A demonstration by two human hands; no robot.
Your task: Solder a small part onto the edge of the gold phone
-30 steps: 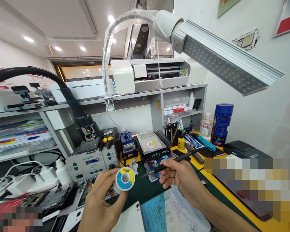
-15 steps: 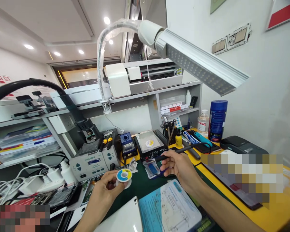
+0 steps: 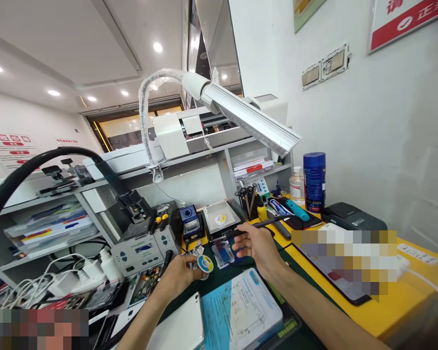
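Note:
Pinched between thumb and fingers, a small solder spool (image 3: 205, 264) with a blue and yellow label is held by my left hand (image 3: 178, 276) above the green mat. My right hand (image 3: 258, 249) grips a black, pen-shaped soldering iron (image 3: 230, 234), its thin end pointing left and its cable trailing right. Under that end lies a small clear packet with something blue inside (image 3: 223, 253). Behind it stands a black heating plate unit (image 3: 219, 214) with a round yellow-and-white label on top. Nearer to me, a blue and white box (image 3: 246, 306) lies beside a white tablet-like slab (image 3: 180, 323).
A grey rework station (image 3: 142, 253) and microscope head (image 3: 135, 206) stand left, near a power strip with white plugs (image 3: 82, 272). A lamp (image 3: 251, 116) hangs overhead. On the right are a blue can (image 3: 314, 182), a black case (image 3: 354, 217) and a dark-edged tablet (image 3: 332, 272).
My left hand has carried the spool right and tilted it, closer to my right hand. The soldering iron stays in my right hand. The whole view has shifted with my head.

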